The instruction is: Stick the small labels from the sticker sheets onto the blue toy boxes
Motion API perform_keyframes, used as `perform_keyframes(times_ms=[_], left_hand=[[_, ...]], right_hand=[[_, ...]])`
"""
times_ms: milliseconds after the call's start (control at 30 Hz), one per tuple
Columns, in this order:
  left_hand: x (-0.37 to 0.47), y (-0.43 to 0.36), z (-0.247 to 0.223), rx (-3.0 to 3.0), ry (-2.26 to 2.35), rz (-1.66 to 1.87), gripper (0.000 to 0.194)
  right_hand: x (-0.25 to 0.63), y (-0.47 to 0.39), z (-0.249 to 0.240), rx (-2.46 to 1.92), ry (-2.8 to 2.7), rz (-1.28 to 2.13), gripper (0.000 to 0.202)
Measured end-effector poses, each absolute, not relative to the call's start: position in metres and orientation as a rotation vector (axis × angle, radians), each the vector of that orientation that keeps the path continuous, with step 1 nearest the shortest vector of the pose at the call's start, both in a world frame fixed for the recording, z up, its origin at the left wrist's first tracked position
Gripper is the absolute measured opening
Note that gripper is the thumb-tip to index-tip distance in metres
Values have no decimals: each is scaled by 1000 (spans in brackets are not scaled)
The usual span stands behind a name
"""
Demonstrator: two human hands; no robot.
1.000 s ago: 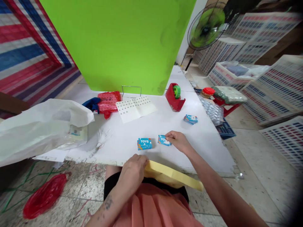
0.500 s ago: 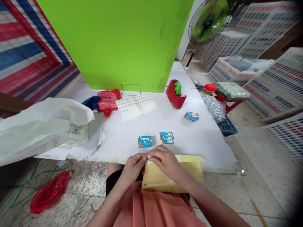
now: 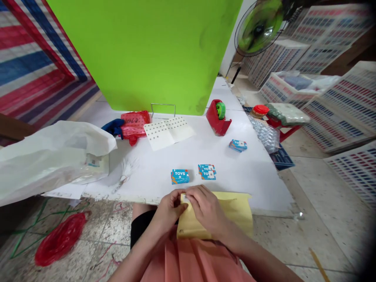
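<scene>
A yellow paper sheet point(image 3: 235, 213) lies over the table's front edge and my lap, with a small dark mark near its lower left corner. My left hand point(image 3: 169, 207) grips its upper left edge, thumb in front and fingers curled behind. My right hand point(image 3: 205, 205) lies across the sheet, its fingertips pinched at the same corner. Under those fingertips a small whitish piece point(image 3: 185, 197) shows, too small to name. Just beyond my hands are a stack of blue TOYS cards point(image 3: 180, 176) and a second group of blue cards point(image 3: 207, 172).
On the white table point(image 3: 252, 176) are more blue cards point(image 3: 238, 145), a red tape dispenser point(image 3: 217, 121), a dotted white sheet point(image 3: 169, 132), a red packet point(image 3: 135, 124) and a white bag point(image 3: 53, 156). A green board point(image 3: 147, 55) stands behind. Crates point(image 3: 343, 105) are at right.
My left thumb has slid down from the corner, and the hands have parted slightly. The sheet's upper left corner now shows more, with the whitish piece on it.
</scene>
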State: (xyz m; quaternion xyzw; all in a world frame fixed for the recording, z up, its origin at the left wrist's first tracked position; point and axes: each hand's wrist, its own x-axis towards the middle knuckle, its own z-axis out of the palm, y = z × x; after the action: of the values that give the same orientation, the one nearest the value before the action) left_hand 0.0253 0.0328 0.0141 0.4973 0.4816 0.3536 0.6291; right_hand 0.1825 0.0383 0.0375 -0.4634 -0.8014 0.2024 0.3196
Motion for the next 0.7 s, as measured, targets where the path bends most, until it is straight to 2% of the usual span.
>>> perform_keyframes(times_ms=[100,367,500,700], left_hand=[[21,31,16,1492,1303,735,16],[3,37,18,2527,1355,663,21],[2,44,14,2646,1337,593,20],[4,48,16,2706,1348,519,20]], right_hand=[[187,52,47,-1291,-1924,808,11],[195,117,38,-1357,-1822,1074,7],[188,134,27,-1460,-1822,1213,8],[184,144,19,-1484,-1945,1210,9]])
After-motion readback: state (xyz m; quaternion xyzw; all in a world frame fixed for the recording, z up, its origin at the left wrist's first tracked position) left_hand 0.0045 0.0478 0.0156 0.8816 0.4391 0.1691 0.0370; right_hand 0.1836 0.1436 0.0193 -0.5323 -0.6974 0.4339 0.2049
